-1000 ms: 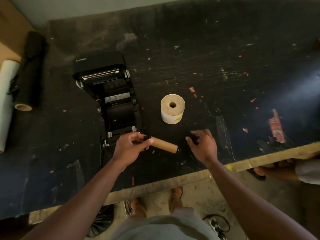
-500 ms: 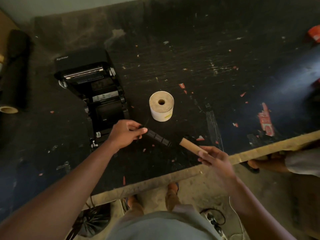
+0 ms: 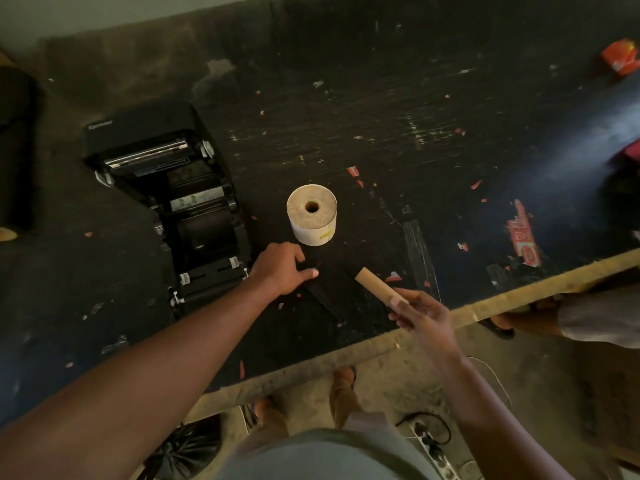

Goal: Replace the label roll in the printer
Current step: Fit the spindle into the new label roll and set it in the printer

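**Empty core out, fresh roll waiting**

On the scarred black desk [image 3: 450, 140]: black label printer [image 3: 166, 202], lid open, at left. Just right of it, standing on end, a cream label roll with a cardboard-ringed centre hole [image 3: 312, 213]. Right hand [image 3: 420, 315] over the desk's near edge, fingers [image 3: 398, 301] pinching one end of a bare brown cardboard tube [image 3: 374, 285], tube tilted toward the roll. Left hand [image 3: 280, 271] between printer and tube, fingers curled loosely at a thin black spindle [image 3: 323, 294] on the desk; actual grip impossible to tell.
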The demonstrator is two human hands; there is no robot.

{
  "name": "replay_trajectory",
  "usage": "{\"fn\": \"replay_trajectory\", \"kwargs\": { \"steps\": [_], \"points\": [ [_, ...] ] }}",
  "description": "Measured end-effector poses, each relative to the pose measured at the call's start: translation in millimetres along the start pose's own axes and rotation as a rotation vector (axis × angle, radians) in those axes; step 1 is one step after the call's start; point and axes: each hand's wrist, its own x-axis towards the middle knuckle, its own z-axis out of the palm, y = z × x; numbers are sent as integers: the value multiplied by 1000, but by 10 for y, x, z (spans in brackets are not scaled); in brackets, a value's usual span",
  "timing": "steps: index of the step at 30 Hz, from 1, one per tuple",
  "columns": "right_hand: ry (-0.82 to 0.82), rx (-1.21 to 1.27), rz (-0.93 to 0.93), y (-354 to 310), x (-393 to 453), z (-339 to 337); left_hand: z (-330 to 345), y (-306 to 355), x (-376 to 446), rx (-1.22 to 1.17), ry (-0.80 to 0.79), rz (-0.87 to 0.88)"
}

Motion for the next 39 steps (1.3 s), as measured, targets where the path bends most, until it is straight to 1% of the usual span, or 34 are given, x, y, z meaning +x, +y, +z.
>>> {"fn": "replay_trajectory", "kwargs": {
  "steps": [3,4,5,6,9,12,15,17,20,22,25,31,33,36,37,39],
  "points": [
    [5,7,10,71,1,-33,-47,41,-19,65,372,166],
    [8,2,16,97,0,-46,-83,63,-3,85,460,199],
    [13,-1,19,124,1,-61,-127,97,35,100,516,215],
    [16,-3,20,149,3,-73,-176,140,83,112,539,219],
    [7,-4,20,201,7,-92,-296,298,234,161,480,168],
    [7,-12,15,228,-1,-97,-332,418,333,276,399,125],
    [23,-43,2,272,12,-103,-314,468,375,363,395,97],
    [54,-114,-8,322,42,-97,-298,478,390,367,409,87],
    [119,-278,-59,407,143,-38,-294,467,434,317,369,81],
    [155,-451,-130,441,227,60,-297,451,466,292,331,85],
    [202,-706,-205,465,319,249,-293,433,497,251,315,74],
    [174,-1015,-320,540,374,467,-298,408,568,169,287,57],
    [163,-1049,-342,525,357,475,-309,389,577,146,289,58],
    [152,-958,-361,353,354,529,-369,310,577,26,301,14],
    [147,-932,-398,263,359,564,-402,268,566,-62,299,-9],
    [130,-903,-504,57,366,671,-459,162,502,-321,284,-53]
  ]
}}
